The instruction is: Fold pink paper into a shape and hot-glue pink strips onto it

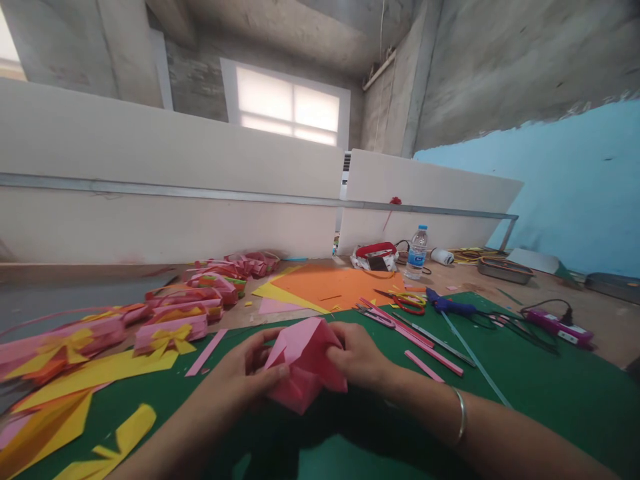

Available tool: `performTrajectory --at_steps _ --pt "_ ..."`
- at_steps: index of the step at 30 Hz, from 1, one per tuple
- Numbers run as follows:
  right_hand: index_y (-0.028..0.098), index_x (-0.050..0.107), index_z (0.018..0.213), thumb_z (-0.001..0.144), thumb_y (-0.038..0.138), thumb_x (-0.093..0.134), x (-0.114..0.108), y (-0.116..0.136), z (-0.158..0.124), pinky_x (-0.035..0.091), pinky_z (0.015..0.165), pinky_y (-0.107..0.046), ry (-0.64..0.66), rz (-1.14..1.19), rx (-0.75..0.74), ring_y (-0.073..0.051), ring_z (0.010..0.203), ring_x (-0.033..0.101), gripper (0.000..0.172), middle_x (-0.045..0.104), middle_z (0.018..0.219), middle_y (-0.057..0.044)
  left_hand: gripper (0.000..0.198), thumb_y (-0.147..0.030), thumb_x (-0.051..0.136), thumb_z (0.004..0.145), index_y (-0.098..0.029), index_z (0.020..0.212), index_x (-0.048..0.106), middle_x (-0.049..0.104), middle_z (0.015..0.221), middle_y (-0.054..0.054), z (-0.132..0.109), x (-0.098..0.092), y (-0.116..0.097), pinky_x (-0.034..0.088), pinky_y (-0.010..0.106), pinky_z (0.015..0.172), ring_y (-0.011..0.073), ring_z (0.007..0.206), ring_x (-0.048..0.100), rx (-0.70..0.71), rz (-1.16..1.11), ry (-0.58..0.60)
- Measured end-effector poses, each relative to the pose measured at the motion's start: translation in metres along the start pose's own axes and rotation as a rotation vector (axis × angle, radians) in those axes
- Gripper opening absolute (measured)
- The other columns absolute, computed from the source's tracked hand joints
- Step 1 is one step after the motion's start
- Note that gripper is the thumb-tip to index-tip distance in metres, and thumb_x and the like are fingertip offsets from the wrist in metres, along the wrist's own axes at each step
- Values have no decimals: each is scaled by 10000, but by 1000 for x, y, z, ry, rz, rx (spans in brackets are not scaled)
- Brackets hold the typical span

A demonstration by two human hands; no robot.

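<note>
Head view: a folded pink paper form (303, 360) is above the flat dark-green mat (565, 407), left hand (257, 367) pinching its left side, right hand (356, 357) apparently pinching its right flap; narrow pink paper strips (435, 353) lie beyond.

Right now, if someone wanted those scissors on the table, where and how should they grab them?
I'd take the scissors by the red handle loops, reaching from the right and slightly above. The loops lie to the right, blades pointing left toward the orange paper, so that side seems safest. The nearer right hand holds pink paper.
</note>
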State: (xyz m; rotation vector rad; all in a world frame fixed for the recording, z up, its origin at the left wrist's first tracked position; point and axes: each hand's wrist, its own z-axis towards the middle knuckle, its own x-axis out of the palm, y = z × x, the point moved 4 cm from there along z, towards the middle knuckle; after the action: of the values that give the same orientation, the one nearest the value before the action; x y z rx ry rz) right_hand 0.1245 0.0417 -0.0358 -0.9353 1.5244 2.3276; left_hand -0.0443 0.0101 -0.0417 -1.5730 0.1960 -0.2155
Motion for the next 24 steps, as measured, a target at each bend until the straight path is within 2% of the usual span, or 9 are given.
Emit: performTrajectory --at_steps 3,6,8,10,13,15,17,20,24 --pt "168 490 627 611 93 402 3 -4 -1 325 533 -186 22 -2 6 -103 605 455 117 527 640 34 663 -372 712 638 -196 1228 466 667 1029 98 -2 6 -1 493 379 770 249 887 624 43 -8 68" --pt "167 499 626 575 78 402 6 -6 0 329 532 -188 40 21 -6 -102 598 453 140 515 626 41 598 -401 688 666 -212 1200 498 663 1014 76 -5 12 -5 494 378 776 235 851 623 66 21 129" --pt "163 538 666 546 66 398 5 -6 1 353 551 -190 0 130 6 -107 616 473 209 541 650 38 590 -468 636 714 -215 1222 475 656 1008 73 -5 10 -4 500 365 752 218 812 627 47 60 100" --pt "152 567 686 515 66 417 2 -5 2 371 555 -199 -87 370 84 -116 622 489 243 564 659 29 635 -522 605 725 -206 1249 437 631 1053 90 -3 7 -2 502 351 760 233 887 622 46 76 23" --pt "140 559 636 520 104 486 2 -2 0 384 539 -211 -186 708 207 -116 582 486 142 559 608 19 855 -474 739 592 -166 1298 368 563 1169 140 0 8 5 488 348 835 279 1062 563 89 88 -88" --pt "141 544 601 539 134 519 4 2 -2 388 533 -214 -182 809 226 -108 560 479 68 551 581 19 913 -431 770 560 -153 1318 346 565 1170 149 2 17 10 500 338 803 276 1020 588 71 111 -105" --pt "138 552 591 529 123 540 9 3 -3 396 532 -219 -127 885 233 -105 546 485 65 561 572 18 783 -451 730 615 -154 1273 427 629 1076 118 2 27 13 511 304 725 238 882 634 36 98 -80" --pt "117 602 630 483 66 573 17 -2 -4 420 550 -237 -51 984 267 -112 542 515 158 598 591 6 494 -483 703 641 -148 999 642 695 788 51 2 34 13 490 236 585 169 651 623 -22 -28 -98" --pt "101 637 706 476 70 635 22 -13 -2 454 603 -266 -11 1035 328 -129 586 561 233 632 657 -17 316 -374 807 543 -151 723 673 672 622 22 2 28 14 500 220 566 132 560 605 -159 -297 -147"
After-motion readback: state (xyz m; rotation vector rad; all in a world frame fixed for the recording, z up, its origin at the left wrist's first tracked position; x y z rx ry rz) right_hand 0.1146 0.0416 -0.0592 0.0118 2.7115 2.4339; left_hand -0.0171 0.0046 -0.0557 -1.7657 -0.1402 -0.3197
